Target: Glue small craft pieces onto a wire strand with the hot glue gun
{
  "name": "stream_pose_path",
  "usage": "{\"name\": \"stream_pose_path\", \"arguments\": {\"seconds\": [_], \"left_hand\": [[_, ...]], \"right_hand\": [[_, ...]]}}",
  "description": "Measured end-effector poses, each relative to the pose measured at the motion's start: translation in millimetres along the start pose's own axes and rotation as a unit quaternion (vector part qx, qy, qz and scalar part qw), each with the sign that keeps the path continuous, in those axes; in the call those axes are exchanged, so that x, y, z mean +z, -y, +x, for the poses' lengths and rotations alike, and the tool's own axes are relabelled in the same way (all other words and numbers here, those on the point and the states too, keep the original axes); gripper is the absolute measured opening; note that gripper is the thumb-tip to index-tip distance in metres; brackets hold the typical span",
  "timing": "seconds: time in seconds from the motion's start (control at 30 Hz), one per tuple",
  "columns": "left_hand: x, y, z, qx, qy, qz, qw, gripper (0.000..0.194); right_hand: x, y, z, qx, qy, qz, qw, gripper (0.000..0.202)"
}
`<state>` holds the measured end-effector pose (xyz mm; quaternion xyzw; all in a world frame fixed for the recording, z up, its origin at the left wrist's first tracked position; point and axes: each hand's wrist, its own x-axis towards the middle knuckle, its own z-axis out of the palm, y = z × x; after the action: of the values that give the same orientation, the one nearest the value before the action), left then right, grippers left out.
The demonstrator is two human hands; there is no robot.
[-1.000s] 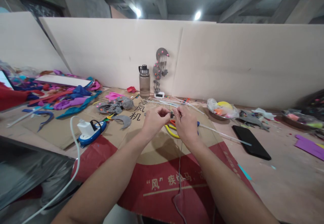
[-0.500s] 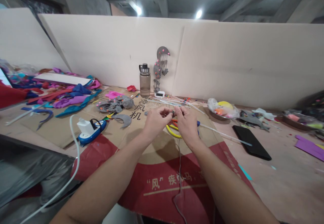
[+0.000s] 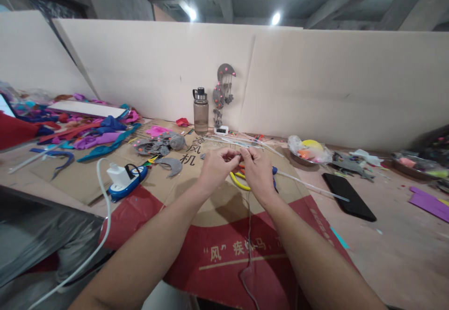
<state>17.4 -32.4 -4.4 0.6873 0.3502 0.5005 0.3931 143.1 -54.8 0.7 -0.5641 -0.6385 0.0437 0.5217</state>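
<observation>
Over the cardboard, my left hand [image 3: 219, 167] is closed in a pinch, thumb against forefinger. My right hand [image 3: 257, 169] pinches beside it, the fingertips nearly meeting. Between them sits a small dark grey piece [image 3: 240, 154], mostly hidden by the fingers. A thin grey yarn [image 3: 249, 226] runs from below my right hand down across the red print; its upper end is hidden. Under and behind the right hand lie yellow scissor-like handles [image 3: 238, 182] and a blue-handled tool [image 3: 274, 171]. A grey felt crescent [image 3: 171, 166] lies to the left.
A blue power strip [image 3: 128, 183] with a white plug stands left. Grey felt pieces with pink dots [image 3: 154, 145], a bottle [image 3: 201, 113] and a small clock [image 3: 221, 130] are behind. To the right are a translucent stick [image 3: 312, 185], a black phone [image 3: 349, 197] and a bowl [image 3: 303, 160].
My right hand has shifted slightly left and its fingertips have closed nearer to the left ones, covering more of the small grey piece. Other things have stayed put.
</observation>
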Motion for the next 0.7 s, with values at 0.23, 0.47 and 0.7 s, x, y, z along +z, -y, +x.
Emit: {"name": "stream_pose_path", "arguments": {"seconds": [0.23,0.47,0.7], "left_hand": [[1.0,-2.4,-0.7,-0.021,-0.030,0.026,0.999,0.018],[-4.1,-3.4,5.7,-0.112,-0.059,-0.117,0.985,0.009],[-5.8,1.2,8.6,-0.147,-0.068,-0.238,0.958,0.018]], "right_hand": [[4.7,-3.0,-1.4,-0.021,0.010,-0.056,0.998,0.036],[7.1,1.0,-3.7,-0.019,0.046,-0.016,0.999,0.030],[6.3,6.6,-9.2,-0.030,0.011,0.043,0.999,0.008]]}}
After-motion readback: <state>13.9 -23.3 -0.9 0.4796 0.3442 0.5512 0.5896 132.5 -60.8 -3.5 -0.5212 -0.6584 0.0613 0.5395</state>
